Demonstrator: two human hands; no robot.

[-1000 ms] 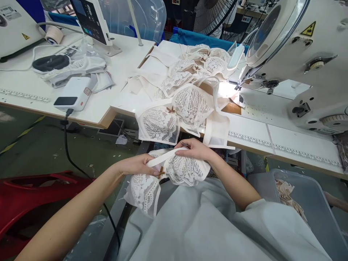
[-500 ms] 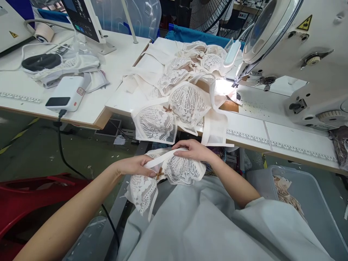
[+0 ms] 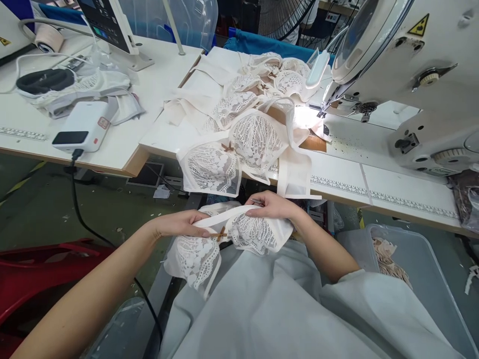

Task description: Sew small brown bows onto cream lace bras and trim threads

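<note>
A white lace bra (image 3: 239,237) with a small brown bow lies across my lap, below the table edge. My left hand (image 3: 179,224) pinches its left side and a white strap. My right hand (image 3: 275,205) grips the strap's other end over the right cup, and a small metal tool tip shows at its fingers. A chain of more lace bras (image 3: 239,134) runs over the table edge toward the needle of the sewing machine (image 3: 407,75).
A white device (image 3: 80,132) with a black cable sits on the left table, beside a pile of fabric (image 3: 82,92) and a screen on a stand (image 3: 108,25). A grey bin (image 3: 422,279) with scraps stands at the lower right. A red plastic object (image 3: 33,274) lies on the floor at the left.
Both hands stayed on the bra and strap. The bra shifted slightly and the strap is drawn a little straighter. The view moved a bit.
</note>
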